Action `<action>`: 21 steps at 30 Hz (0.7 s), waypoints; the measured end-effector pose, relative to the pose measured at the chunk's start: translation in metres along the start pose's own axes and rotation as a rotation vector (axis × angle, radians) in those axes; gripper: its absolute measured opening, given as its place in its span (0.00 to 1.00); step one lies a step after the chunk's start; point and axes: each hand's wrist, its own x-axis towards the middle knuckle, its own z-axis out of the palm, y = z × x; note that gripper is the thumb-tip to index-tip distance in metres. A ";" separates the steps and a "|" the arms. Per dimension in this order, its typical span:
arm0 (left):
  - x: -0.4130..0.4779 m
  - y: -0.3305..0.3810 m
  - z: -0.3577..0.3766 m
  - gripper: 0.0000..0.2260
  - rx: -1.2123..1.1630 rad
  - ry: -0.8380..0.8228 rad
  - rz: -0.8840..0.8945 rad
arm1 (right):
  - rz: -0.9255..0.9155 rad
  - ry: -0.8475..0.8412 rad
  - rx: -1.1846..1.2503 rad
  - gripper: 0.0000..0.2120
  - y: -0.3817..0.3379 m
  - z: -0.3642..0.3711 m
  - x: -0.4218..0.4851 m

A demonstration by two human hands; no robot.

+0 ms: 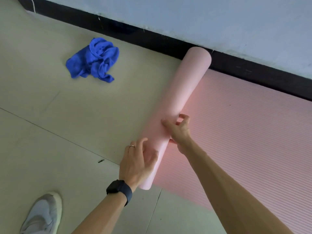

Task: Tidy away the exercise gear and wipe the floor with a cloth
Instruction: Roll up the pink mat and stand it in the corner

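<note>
Both our hands are on the partly rolled mat (pixel 244 124).
The roll (pixel 185 85) lies on the floor (pixel 42 107), its long axis running from near us away to the skirting (pixel 152 39); the flat part spreads to its right. Our left hand (pixel 138 162) rests on the near end, fingers almost straight and a little apart. Our right hand (pixel 179 128) is at the middle, thumb on top, fingers curled at the seam, clamped on the roll. We judge the next push goes rightwards, across the axis. The cloth (pixel 93 59) lies crumpled on the floor, far left, nearer to the left hand.
</note>
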 end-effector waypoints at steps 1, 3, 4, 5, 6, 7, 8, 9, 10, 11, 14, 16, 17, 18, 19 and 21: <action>0.004 0.001 -0.003 0.23 -0.160 0.015 -0.085 | -0.012 -0.042 0.032 0.30 0.001 -0.006 0.000; 0.009 -0.001 -0.007 0.26 -0.236 0.067 -0.172 | -0.026 -0.133 0.062 0.30 0.004 -0.017 0.004; 0.009 -0.002 -0.007 0.30 -0.184 0.065 -0.182 | -0.018 -0.168 0.064 0.31 0.007 -0.022 0.006; 0.008 -0.005 -0.004 0.35 -0.159 0.030 -0.200 | -0.004 -0.191 0.057 0.31 0.009 -0.026 0.008; 0.006 -0.006 -0.003 0.39 -0.191 -0.034 -0.242 | 0.008 -0.205 0.051 0.32 0.012 -0.029 0.011; 0.004 -0.006 0.000 0.42 -0.260 -0.107 -0.292 | 0.014 -0.212 0.041 0.32 0.013 -0.031 0.013; 0.001 -0.004 0.002 0.44 -0.298 -0.164 -0.327 | 0.011 -0.215 0.030 0.33 0.014 -0.032 0.014; -0.001 -0.001 0.003 0.42 -0.280 -0.186 -0.345 | 0.004 -0.214 0.022 0.33 0.014 -0.031 0.015; -0.003 0.004 0.005 0.40 -0.217 -0.169 -0.356 | -0.005 -0.213 0.034 0.33 0.013 -0.028 0.016; -0.005 0.009 0.007 0.37 -0.157 -0.121 -0.361 | -0.019 -0.221 0.058 0.32 0.010 -0.024 0.016; -0.013 0.033 0.010 0.34 -0.028 -0.006 -0.404 | -0.107 -0.248 0.045 0.28 -0.005 -0.009 0.015; -0.018 0.040 0.012 0.34 0.031 0.022 -0.397 | -0.138 -0.202 -0.019 0.31 -0.005 -0.011 0.019; -0.020 0.042 0.013 0.35 0.078 0.018 -0.367 | -0.114 -0.177 -0.035 0.32 -0.002 -0.017 0.021; -0.020 0.043 0.013 0.36 0.125 -0.001 -0.336 | -0.073 -0.163 -0.042 0.32 0.005 -0.024 0.024; -0.018 0.043 0.015 0.37 0.165 -0.028 -0.315 | -0.032 -0.162 -0.046 0.31 0.012 -0.032 0.025; -0.014 0.045 0.022 0.39 0.216 -0.070 -0.315 | 0.018 -0.131 -0.078 0.31 0.022 -0.042 0.026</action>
